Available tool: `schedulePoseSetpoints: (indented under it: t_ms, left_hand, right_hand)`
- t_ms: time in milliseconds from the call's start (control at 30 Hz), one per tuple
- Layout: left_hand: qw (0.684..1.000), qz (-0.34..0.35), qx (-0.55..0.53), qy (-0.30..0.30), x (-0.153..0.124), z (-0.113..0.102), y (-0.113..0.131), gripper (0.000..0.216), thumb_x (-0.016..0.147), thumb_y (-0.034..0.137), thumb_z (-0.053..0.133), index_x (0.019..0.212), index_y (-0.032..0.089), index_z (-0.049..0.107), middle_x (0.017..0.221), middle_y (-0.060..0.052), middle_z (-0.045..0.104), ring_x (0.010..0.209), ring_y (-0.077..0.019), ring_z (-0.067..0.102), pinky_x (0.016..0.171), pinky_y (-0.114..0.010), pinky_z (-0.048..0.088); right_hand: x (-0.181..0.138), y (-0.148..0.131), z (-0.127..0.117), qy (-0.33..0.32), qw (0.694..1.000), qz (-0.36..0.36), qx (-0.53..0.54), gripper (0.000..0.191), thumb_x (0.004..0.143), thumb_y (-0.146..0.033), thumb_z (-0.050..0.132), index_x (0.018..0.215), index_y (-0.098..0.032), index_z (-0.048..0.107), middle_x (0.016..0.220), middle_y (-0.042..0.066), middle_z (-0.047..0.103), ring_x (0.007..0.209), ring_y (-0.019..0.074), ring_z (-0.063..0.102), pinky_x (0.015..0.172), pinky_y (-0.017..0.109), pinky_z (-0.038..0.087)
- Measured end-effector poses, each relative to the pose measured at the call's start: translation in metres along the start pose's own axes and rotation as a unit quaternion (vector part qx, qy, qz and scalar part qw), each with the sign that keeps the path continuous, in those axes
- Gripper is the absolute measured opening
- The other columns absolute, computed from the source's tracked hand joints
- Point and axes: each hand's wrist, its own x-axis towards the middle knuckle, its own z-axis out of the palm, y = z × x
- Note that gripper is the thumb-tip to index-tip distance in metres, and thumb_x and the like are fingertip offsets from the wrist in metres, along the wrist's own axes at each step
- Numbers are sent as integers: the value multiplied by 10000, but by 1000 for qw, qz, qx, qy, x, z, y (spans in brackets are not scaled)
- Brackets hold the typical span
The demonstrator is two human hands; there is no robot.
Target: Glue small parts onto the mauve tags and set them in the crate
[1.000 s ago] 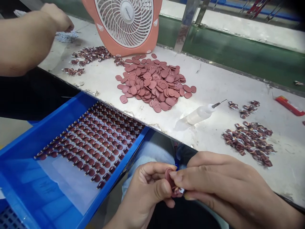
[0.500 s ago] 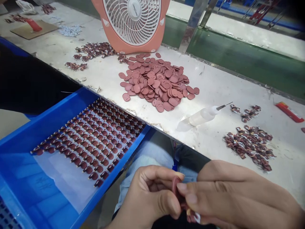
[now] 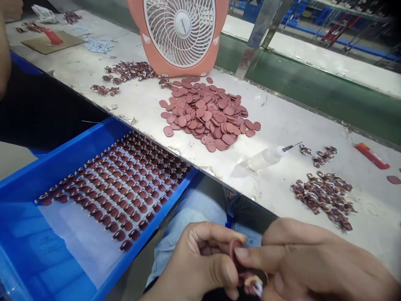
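Note:
My left hand [image 3: 200, 261] is closed, pinching a reddish-brown oval disc [image 3: 232, 249] on edge between thumb and fingers. The fingers of my right hand [image 3: 316, 261] are closed around a small painted figurine [image 3: 253, 282], brown with tan and white parts, with a fingertip against the disc. Figurine and disc touch or nearly touch; my fingers hide the exact contact. Similar discs lie in a heap [image 3: 206, 113] on the table. Right of it rests a white squeeze bottle [image 3: 266, 158] with a needle tip, near a pile of small figurines [image 3: 322, 194].
A blue tray [image 3: 19, 234] at left holds rows of figurines on discs over white paper. An orange fan [image 3: 183, 33] stands behind the disc heap. A red tool [image 3: 372, 155] lies on the white table [image 3: 313, 125]. Another person's arm [image 3: 3, 58] shows at the left edge.
The view has shifted slightly. My right fingers have curled and shifted at the disc, and more of the figurine shows beneath them. Another person's arm has appeared at the far left.

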Motion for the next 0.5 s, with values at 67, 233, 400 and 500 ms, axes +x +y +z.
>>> schedulePoseSetpoints:
  t_ms: [67, 233, 400, 500]
  left_hand:
    - [1000, 24, 5, 4, 4, -3, -3, 255, 607, 365, 874, 816, 242, 795, 671, 29, 747, 550, -55, 649, 474, -103, 482]
    - [998, 52, -11, -24, 10, -14, -10, 245, 685, 375, 837, 860, 214, 783, 729, -11, 734, 597, -88, 660, 441, -107, 489]
    - [999, 35, -24, -24, 11, -21, -10, 228, 723, 358, 811, 878, 196, 769, 737, -16, 704, 659, -106, 676, 444, -105, 494]
    - [998, 39, -34, -29, 12, -24, -10, 222, 740, 383, 791, 859, 197, 767, 730, -7, 685, 615, -80, 649, 455, -98, 493]
  right_hand:
    - [3, 0, -3, 8, 1000, -22, 18, 203, 897, -35, 615, 918, -230, 563, 858, -41, 745, 704, 88, 708, 619, 126, 570]
    - [1, 6, -8, 8, 998, -59, -3, 328, 881, -113, 689, 1162, -214, 552, 967, -5, 723, 832, 94, 665, 759, 170, 546]
    - [-4, 10, -7, 67, 994, -82, -41, 427, 861, -277, 735, 1238, -221, 543, 1123, 52, 682, 1012, 179, 643, 866, 270, 538]
    - [-3, 12, -3, 99, 991, -68, -63, 340, 864, -231, 708, 1187, -206, 602, 969, 30, 662, 878, 147, 636, 747, 233, 538]
